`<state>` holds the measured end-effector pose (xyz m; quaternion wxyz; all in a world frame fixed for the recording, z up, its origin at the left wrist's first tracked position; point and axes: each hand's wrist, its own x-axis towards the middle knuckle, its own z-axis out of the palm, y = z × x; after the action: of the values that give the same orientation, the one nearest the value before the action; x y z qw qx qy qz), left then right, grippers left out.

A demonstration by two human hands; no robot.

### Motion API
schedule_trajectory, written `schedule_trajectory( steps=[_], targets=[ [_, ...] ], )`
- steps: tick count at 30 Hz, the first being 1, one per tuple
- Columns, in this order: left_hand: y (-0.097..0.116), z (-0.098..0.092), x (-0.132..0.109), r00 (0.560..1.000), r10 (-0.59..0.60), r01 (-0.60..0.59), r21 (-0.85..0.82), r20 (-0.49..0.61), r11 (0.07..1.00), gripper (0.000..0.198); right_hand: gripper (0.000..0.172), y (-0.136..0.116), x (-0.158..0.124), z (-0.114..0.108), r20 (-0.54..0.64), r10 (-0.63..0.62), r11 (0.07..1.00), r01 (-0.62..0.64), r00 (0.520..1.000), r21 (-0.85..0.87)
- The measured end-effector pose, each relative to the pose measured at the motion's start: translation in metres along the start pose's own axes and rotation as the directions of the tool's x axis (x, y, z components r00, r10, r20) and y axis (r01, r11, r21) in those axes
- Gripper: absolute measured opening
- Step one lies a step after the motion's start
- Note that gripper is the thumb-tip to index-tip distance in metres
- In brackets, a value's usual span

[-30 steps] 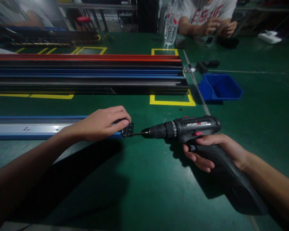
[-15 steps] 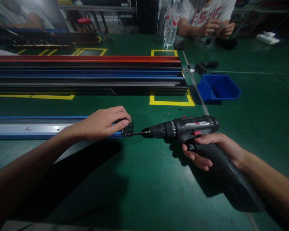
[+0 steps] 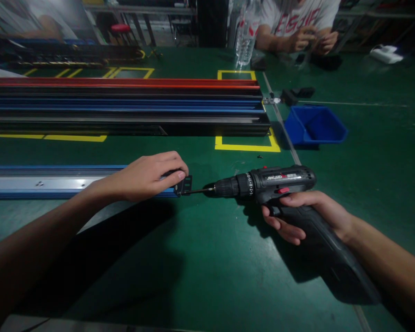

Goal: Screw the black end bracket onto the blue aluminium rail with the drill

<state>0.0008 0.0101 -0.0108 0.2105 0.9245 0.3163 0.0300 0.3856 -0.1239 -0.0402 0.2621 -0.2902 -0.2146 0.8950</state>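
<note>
A blue and silver metal rail (image 3: 60, 185) lies along the left of the table, with a small black slotted bracket (image 3: 186, 185) at its right end. My left hand (image 3: 155, 175) is closed over that end, thumb and fingers gripping the bracket. My right hand (image 3: 297, 214) is wrapped round the handle of a black cordless drill (image 3: 280, 182), lying on its side and pointing left. The long bit (image 3: 202, 190) in its chuck reaches the bracket's lower corner. Whether a screw sits at the tip is too small to tell.
Red, blue and black long profiles (image 3: 124, 106) lie side by side farther back. A blue bin (image 3: 314, 127) stands right of them, and a tiny screw (image 3: 260, 157) lies nearer. Behind are a plastic bottle (image 3: 245, 41), a white power strip (image 3: 387, 54) and another person's hands (image 3: 311, 41).
Both hands, the drill and the bracket hold the same positions. Only a very slight shift of the whole view shows.
</note>
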Motion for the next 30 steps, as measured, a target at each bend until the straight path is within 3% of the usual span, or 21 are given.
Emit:
schedule_trajectory(
  steps=[30],
  targets=[
    [-0.0042, 0.0013, -0.0008, 1.0, 0.018, -0.018, 0.014, 0.006, 1.0, 0.043, 0.034, -0.0026, 0.0003, 0.0065, -0.051, 0.003, 1.0, -0.004, 0.999, -0.02]
  ],
)
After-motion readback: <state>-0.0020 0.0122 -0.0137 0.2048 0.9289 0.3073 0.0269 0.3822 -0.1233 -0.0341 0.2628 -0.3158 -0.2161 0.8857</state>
